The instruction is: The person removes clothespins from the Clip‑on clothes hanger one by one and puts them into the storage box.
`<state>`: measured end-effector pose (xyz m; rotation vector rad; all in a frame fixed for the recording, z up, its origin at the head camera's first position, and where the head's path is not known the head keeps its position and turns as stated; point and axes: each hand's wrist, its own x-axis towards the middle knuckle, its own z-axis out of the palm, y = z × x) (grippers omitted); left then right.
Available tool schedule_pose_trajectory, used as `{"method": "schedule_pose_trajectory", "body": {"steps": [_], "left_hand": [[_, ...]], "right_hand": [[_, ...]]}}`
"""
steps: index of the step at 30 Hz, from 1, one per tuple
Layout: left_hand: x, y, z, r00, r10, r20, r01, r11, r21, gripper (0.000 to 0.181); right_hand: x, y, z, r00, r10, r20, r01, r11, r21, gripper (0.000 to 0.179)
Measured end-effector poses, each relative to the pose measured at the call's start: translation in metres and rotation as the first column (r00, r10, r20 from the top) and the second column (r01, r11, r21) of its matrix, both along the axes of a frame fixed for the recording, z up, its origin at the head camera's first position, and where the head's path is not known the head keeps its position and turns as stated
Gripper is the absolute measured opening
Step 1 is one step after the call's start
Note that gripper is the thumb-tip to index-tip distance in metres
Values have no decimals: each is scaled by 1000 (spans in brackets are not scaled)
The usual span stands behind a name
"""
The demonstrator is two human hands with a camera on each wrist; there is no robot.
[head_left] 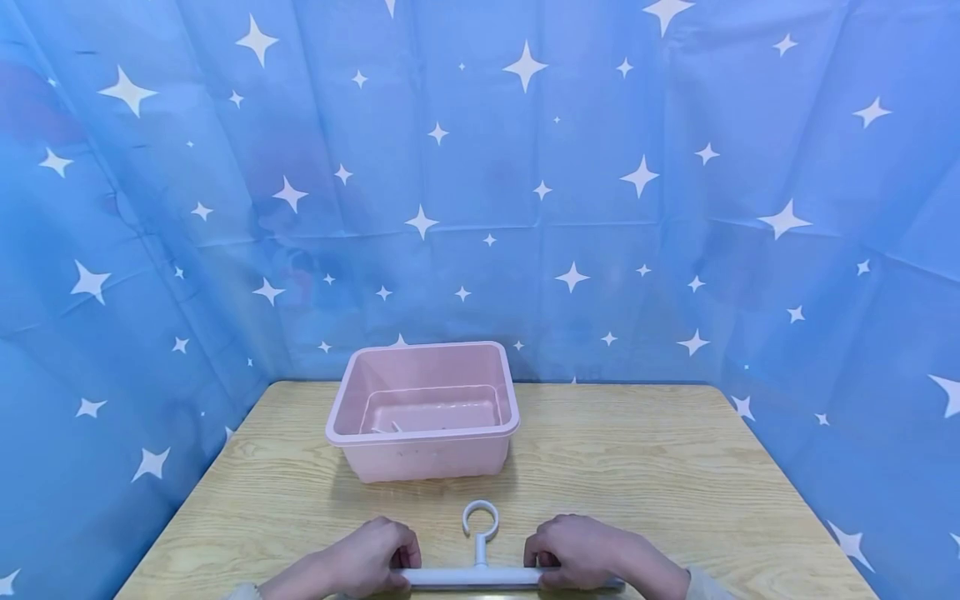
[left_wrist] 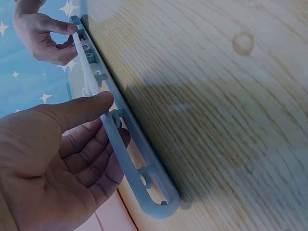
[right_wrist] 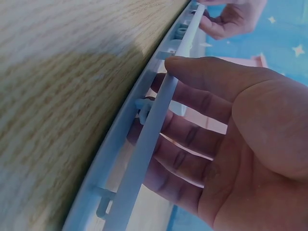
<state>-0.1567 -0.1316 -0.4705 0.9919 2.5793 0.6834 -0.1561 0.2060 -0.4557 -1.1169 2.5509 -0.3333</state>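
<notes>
A pale blue-white plastic hanger lies along the table's near edge, its round hook pointing away from me. Two long parallel bars make up its body, with small hooked pegs between them. My left hand pinches the upper bar on the left side, thumb on top and fingers curled beneath. On the other side of the hook, my right hand grips the same bar, with its thumb over it and fingers reaching behind. In the wrist views the lower bar runs close along the wood.
A pink plastic basin stands beyond the hanger, left of centre on the wooden table. A blue curtain with white stars surrounds the table's back and sides.
</notes>
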Motion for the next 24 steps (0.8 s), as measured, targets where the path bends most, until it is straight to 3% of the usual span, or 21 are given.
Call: {"method": "schedule_pose_trajectory", "body": {"steps": [6, 11, 15, 24], "left_hand": [[0, -1, 1, 1000, -3, -9, 3, 1000, 14, 17], [-2, -2, 4, 996, -26, -84, 29, 999, 35, 15], [-5, -3, 10, 991, -10, -132, 18, 998, 57, 15], [-12, -6, 26, 993, -2, -118, 7, 999, 42, 12]], "right_hand": [[0, 2, 3, 999, -19, 26, 19, 1000, 0, 11], [-2, 6, 8, 999, -28, 43, 29, 999, -28, 13], [-7, 9, 13, 999, -32, 42, 34, 999, -33, 13], [-16, 15, 32, 999, -41, -26, 40, 999, -26, 16]]}}
